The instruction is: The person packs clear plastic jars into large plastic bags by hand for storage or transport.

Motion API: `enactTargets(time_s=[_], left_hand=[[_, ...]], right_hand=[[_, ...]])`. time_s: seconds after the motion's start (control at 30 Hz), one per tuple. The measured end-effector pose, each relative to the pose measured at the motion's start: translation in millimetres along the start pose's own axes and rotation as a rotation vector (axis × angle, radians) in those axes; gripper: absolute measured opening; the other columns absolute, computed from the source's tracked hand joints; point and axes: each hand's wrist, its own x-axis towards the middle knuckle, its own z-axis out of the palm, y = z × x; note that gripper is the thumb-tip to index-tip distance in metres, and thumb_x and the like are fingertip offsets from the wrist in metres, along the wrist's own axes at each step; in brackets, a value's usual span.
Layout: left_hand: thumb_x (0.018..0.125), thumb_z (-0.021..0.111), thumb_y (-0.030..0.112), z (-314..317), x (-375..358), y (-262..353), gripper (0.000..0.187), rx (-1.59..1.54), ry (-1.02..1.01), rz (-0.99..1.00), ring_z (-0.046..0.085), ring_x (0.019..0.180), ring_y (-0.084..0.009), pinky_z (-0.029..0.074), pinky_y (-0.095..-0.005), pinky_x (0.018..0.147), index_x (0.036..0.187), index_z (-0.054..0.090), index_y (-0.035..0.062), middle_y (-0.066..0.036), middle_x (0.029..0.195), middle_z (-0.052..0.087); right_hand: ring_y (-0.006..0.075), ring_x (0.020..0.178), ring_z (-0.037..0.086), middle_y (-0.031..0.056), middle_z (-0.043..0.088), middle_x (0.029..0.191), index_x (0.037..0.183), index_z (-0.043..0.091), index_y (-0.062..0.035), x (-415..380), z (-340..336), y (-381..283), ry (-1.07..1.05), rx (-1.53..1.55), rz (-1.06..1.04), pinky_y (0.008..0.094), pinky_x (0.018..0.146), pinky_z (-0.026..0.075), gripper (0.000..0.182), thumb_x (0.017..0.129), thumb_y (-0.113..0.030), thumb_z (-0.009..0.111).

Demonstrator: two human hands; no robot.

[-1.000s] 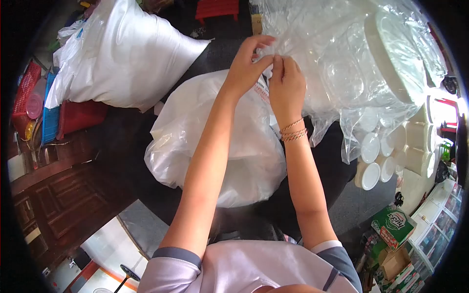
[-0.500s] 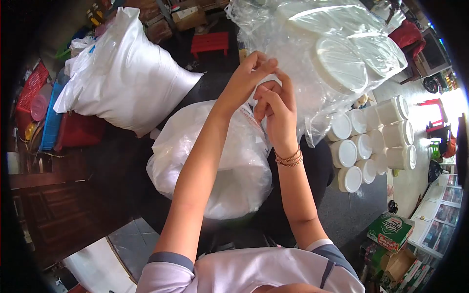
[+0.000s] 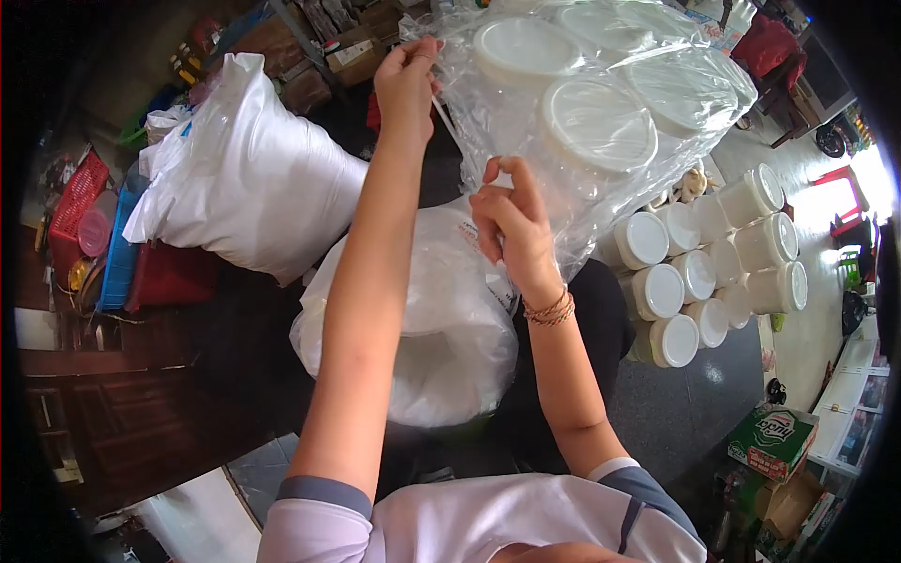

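Note:
A large clear plastic bag (image 3: pixel 526 103) full of round white-lidded tubs lies across the top of the view. My left hand (image 3: pixel 409 89) is closed, its fingertips pinching the bag's far left edge. Lower down, my right hand (image 3: pixel 516 225) has bent, curled fingers at the bag's near edge, with a bit of plastic seeming to lie between them. Its index finger is hooked upward. Beneath my forearms sits a white, translucent plastic bag (image 3: pixel 450 361), its mouth gaping toward me and dark print on its upper side.
A bulging white sack (image 3: pixel 272 174) stands at the left, beside a blue crate (image 3: pixel 120 244) and a red basket (image 3: pixel 75 202). At the right, several white-lidded tubs (image 3: pixel 657 291) are stacked on the dark floor. A green carton (image 3: pixel 774 441) is at lower right.
My hands have moved apart: the left went up and left along the clear bag's edge, the right came slightly down. The bag has spread out flatter, showing more lids.

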Motion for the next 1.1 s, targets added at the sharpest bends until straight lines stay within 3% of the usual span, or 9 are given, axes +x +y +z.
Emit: enactTargets(time_s=[0.23,0.3,0.43,0.7,0.8,0.97,1.03,1.07,1.1], left_hand=[[0.09,0.071,0.016,3,63,-27,0.016,0.259,0.092,-0.004,0.048,0.051,-0.009,0.041,-0.0269,0.048,0.094,0.068,0.0013,-0.002,0.072,0.062],[0.091,0.069,0.014,-10,116,-91,0.012,0.279,0.009,0.246,0.049,0.051,-0.0099,0.04,-0.0274,0.046,0.092,0.069,0.002,-0.002,0.071,0.062],[0.091,0.063,0.008,17,124,-78,0.01,0.075,0.088,-0.078,0.052,0.053,-0.0124,0.041,-0.029,0.045,0.086,0.069,0.0022,-0.004,0.075,0.065],[0.084,0.077,0.012,-8,182,-128,0.018,-0.272,-0.021,-0.279,0.064,0.075,-0.017,0.052,-0.0323,0.068,0.095,0.073,-0.0017,-0.007,0.09,0.071],[0.082,0.079,0.012,-43,251,-214,0.021,-0.014,-0.118,-0.003,0.065,0.077,-0.0173,0.052,-0.0329,0.07,0.095,0.073,-0.0031,-0.008,0.09,0.071],[0.085,0.077,0.021,-18,159,-109,0.026,0.376,-0.137,-0.001,0.065,0.079,-0.0193,0.052,-0.0338,0.069,0.095,0.072,-0.0031,-0.01,0.09,0.071],[0.09,0.07,0.03,0,106,-49,0.034,0.442,0.011,0.05,0.064,0.078,-0.0186,0.052,-0.0346,0.07,0.1,0.07,-0.0023,-0.012,0.087,0.071],[0.092,0.068,0.031,-2,82,-22,0.039,0.654,0.074,0.344,0.064,0.077,-0.019,0.051,-0.0335,0.071,0.107,0.067,-0.0049,-0.012,0.084,0.07],[0.093,0.067,0.034,4,41,12,0.049,0.538,0.044,0.386,0.062,0.093,-0.0217,0.049,-0.0348,0.083,0.122,0.059,-0.0045,-0.015,0.106,0.066]], right_hand=[[0.0054,0.051,0.038,-0.0021,0.044,0.061,0.103,0.042,-0.0046,-10,-7,-12,-0.004,-0.142,0.112,0.024,0.044,0.028,0.026,0.086,-0.007,0.061],[0.0052,0.054,0.039,-0.0027,0.043,0.062,0.102,0.042,-0.0048,-11,-10,-14,-0.003,-0.169,0.108,0.0243,0.048,0.03,0.027,0.084,-0.007,0.062],[0.0048,0.059,0.038,-0.0036,0.041,0.063,0.102,0.042,-0.0045,-7,-17,-18,-0.022,-0.171,0.099,0.0239,0.053,0.03,0.028,0.084,-0.007,0.062],[0.006,0.061,0.037,0.0004,0.042,0.076,0.099,0.041,-0.0027,-4,-16,-9,-0.032,-0.135,0.018,0.0242,0.057,0.033,0.026,0.082,-0.003,0.06],[0.0028,0.061,0.035,-0.003,0.041,0.072,0.095,0.033,-0.0084,-3,-21,0,-0.053,-0.221,-0.017,0.0228,0.052,0.027,0.033,0.081,0.007,0.058],[0.0195,0.062,0.058,0.0083,0.056,0.077,0.122,0.045,0.0052,-21,-18,-10,-0.073,-0.709,-0.059,0.0336,0.063,0.046,0.042,0.082,-0.002,0.058],[0.0257,0.065,0.063,0.0108,0.064,0.077,0.14,0.039,0.0026,-38,-20,-35,-0.258,-0.893,-0.13,0.0381,0.068,0.05,0.058,0.085,-0.001,0.057],[0.0287,0.068,0.066,0.0119,0.067,0.077,0.15,0.033,-0.0013,-52,-27,-56,-0.427,-0.945,-0.197,0.0397,0.072,0.052,0.067,0.087,-0.001,0.056],[0.0242,0.074,0.068,0.0115,0.069,0.081,0.147,0.041,-0.0064,-55,-39,-86,-0.631,-0.841,-0.115,0.0356,0.076,0.053,0.058,0.09,-0.004,0.055]])
